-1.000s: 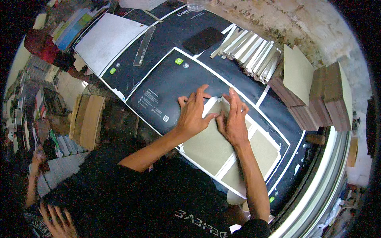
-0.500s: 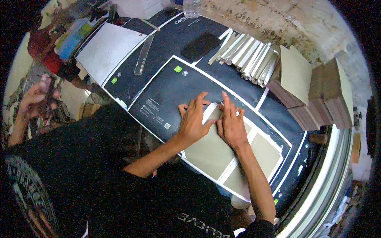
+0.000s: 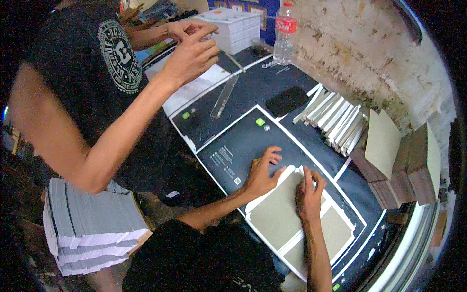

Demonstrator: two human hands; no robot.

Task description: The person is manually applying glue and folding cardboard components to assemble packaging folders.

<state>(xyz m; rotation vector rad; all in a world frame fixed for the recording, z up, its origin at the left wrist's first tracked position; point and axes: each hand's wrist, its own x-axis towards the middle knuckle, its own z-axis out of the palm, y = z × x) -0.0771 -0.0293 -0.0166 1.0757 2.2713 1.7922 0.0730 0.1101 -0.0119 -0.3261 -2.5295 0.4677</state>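
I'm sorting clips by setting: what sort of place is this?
Probably a bookbinding workshop: there are thick paper stacks, a pile of narrow strips and white-edged beige panels.

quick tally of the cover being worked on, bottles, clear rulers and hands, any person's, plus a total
Cover: 1
Bottle: 1
Clear ruler: 1
Hands: 4 (wearer's left hand and right hand; co-worker's near hand and far hand)
Total: 7
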